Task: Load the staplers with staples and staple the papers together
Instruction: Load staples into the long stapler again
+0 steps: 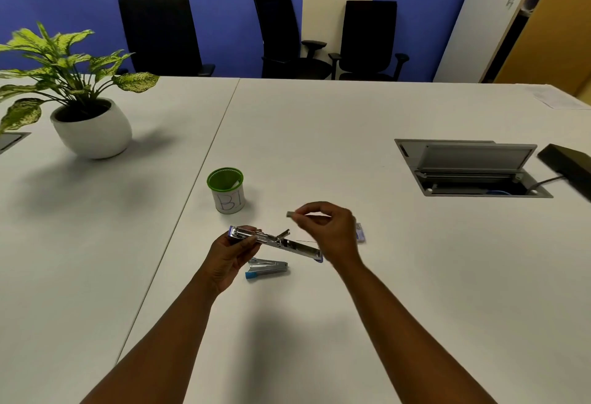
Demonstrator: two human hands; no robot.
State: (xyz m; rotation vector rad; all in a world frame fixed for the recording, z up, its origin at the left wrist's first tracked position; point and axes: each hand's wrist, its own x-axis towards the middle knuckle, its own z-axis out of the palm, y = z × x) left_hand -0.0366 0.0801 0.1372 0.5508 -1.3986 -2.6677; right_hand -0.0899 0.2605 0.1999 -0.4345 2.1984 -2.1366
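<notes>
My left hand [231,251] grips one end of a metal stapler [281,241] that is swung fully open, its long tray stretching to the right above the table. My right hand [329,227] hovers just above that tray and pinches a short grey strip of staples [290,214] between thumb and fingertips. A second stapler [267,269], silver with a blue end, lies shut on the table just below the open one. A small staple box [360,232] peeks out behind my right hand. No papers show near my hands.
A green-rimmed cup [226,191] marked "B1" stands just beyond the staplers. A potted plant [88,122] sits far left. An open cable hatch [470,167] and a black device [569,164] lie to the right, a sheet of paper [556,96] at the far right corner.
</notes>
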